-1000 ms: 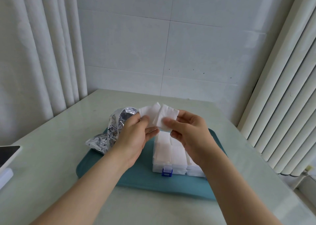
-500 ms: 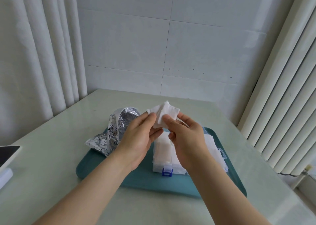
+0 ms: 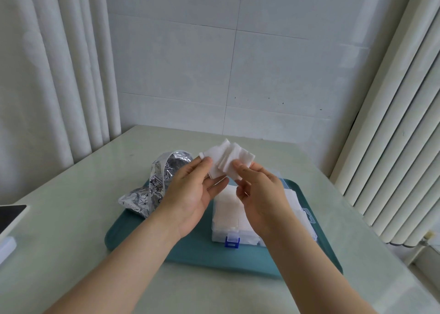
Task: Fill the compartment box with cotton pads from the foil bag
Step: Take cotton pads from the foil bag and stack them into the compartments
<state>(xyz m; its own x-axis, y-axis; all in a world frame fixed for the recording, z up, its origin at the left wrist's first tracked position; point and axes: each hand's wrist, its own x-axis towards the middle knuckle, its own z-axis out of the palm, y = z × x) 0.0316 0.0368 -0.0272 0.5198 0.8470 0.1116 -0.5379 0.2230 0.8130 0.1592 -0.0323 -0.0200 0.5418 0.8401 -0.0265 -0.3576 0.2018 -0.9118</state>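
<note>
left grip (image 3: 190, 194), right grip (image 3: 262, 194): both pinching cotton pads (image 3: 226, 158) | tip: square edges, lower flat into compartment box (image 3: 219, 237)

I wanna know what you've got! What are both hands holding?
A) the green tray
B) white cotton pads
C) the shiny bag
B: the left hand and right hand both pinch the fanned cotton pads above the compartment box, while the foil bag lies on the tray.
</note>
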